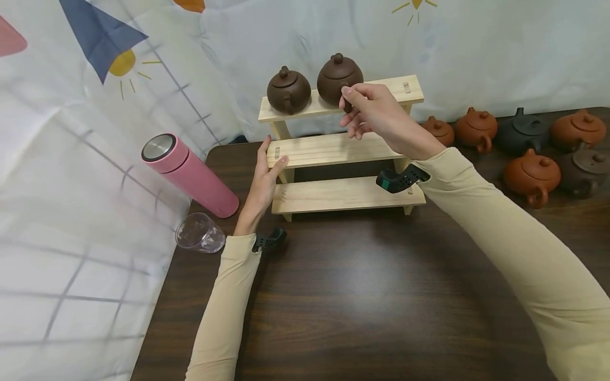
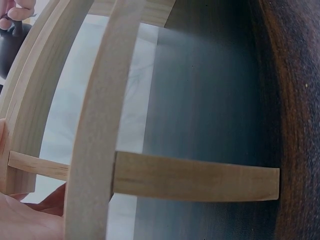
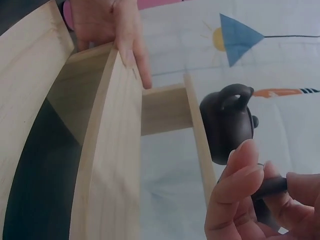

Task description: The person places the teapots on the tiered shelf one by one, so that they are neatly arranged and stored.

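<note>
A three-tier wooden display stand (image 1: 329, 149) stands at the back of the table. On its top tier sit two dark brown clay teapots, the left teapot (image 1: 296, 95) and the right teapot (image 1: 333, 79). My right hand (image 1: 381, 114) pinches the right teapot's handle between thumb and fingers; the dark handle (image 3: 270, 188) shows between the fingertips in the right wrist view. My left hand (image 1: 259, 182) grips the left end of the middle tier, thumb on the board's top and fingers around its end. In the left wrist view, part of the left hand (image 2: 30, 220) shows behind the boards.
Several teapots stand at the right, among them an orange-brown teapot (image 1: 531, 173) and a black teapot (image 1: 521, 132). A pink thermos (image 1: 202, 182) and a clear glass (image 1: 200, 234) are at the left. A printed white curtain (image 1: 229, 58) hangs behind the brown table (image 1: 352, 296).
</note>
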A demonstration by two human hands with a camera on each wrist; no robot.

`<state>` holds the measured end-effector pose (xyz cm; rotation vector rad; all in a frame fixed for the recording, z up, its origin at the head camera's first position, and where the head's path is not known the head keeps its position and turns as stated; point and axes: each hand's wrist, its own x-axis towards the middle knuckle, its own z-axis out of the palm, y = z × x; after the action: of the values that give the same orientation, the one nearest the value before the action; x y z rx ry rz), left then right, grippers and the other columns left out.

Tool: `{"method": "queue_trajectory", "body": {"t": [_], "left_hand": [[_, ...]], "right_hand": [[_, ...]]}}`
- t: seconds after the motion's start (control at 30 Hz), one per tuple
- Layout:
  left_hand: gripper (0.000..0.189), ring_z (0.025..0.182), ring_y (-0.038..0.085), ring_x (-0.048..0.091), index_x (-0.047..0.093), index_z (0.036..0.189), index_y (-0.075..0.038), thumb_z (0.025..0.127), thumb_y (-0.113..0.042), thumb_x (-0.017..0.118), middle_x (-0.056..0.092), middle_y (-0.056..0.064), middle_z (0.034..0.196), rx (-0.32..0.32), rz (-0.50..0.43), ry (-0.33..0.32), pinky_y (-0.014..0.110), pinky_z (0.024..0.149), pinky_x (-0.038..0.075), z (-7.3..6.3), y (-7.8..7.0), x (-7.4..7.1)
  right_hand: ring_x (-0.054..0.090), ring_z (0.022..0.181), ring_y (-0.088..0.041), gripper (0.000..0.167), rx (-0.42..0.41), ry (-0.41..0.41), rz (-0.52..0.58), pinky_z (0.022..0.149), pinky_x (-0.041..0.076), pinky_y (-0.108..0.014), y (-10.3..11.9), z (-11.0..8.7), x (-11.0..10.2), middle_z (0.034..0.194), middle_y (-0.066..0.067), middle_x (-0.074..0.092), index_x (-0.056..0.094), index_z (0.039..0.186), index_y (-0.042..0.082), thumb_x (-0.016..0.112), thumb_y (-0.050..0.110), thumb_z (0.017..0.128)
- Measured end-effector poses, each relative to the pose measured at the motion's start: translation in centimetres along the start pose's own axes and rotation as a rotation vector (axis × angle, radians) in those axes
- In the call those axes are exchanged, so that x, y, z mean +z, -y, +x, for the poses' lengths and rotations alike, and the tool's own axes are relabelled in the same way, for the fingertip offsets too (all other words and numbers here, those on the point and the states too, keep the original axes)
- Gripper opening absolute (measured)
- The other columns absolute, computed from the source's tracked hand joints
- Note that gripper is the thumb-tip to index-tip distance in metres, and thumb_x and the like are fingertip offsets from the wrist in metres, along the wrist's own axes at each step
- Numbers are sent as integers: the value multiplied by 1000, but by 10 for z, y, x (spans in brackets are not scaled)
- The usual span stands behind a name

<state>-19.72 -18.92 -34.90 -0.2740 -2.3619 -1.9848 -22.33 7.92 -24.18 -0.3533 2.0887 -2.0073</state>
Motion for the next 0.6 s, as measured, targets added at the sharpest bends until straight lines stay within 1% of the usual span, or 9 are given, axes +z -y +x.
{"method": "queue_trajectory", "body": {"t": [0.17, 0.33, 0.47, 0.6], "left_hand": [[75, 159, 21, 7, 5, 167, -1, 109, -12, 51, 6, 16, 173, 4, 5, -4, 34, 126, 10, 0, 0, 0], [74, 159, 21, 6, 4, 167, -1, 109, -13, 50, 6, 16, 174, 2, 7, -1, 35, 126, 10, 0, 0, 0], [74, 159, 22, 6, 4, 167, -1, 110, -14, 49, 5, 17, 173, -2, 2, 2, 35, 126, 10, 0, 0, 1], [74, 159, 21, 6, 5, 167, -1, 109, -14, 50, 6, 16, 173, -2, 10, -7, 34, 126, 10, 0, -1, 1]], "right_hand": [[59, 55, -12, 35, 3, -14, -19, 55, 47, -24, -2, 2, 3, 75, -7, 69, 58, 107, -3, 48, 31, 113], [60, 57, -12, 35, 15, -35, -1, 57, 49, -23, -4, 1, 4, 77, -6, 69, 59, 109, -2, 50, 31, 112], [61, 62, -14, 31, 44, -37, 50, 60, 50, -23, -8, -3, 6, 88, -7, 67, 57, 119, 2, 50, 31, 112], [63, 69, -17, 28, 52, -36, 90, 65, 51, -26, -11, -15, 5, 103, -10, 63, 46, 131, 11, 48, 32, 112]]}}
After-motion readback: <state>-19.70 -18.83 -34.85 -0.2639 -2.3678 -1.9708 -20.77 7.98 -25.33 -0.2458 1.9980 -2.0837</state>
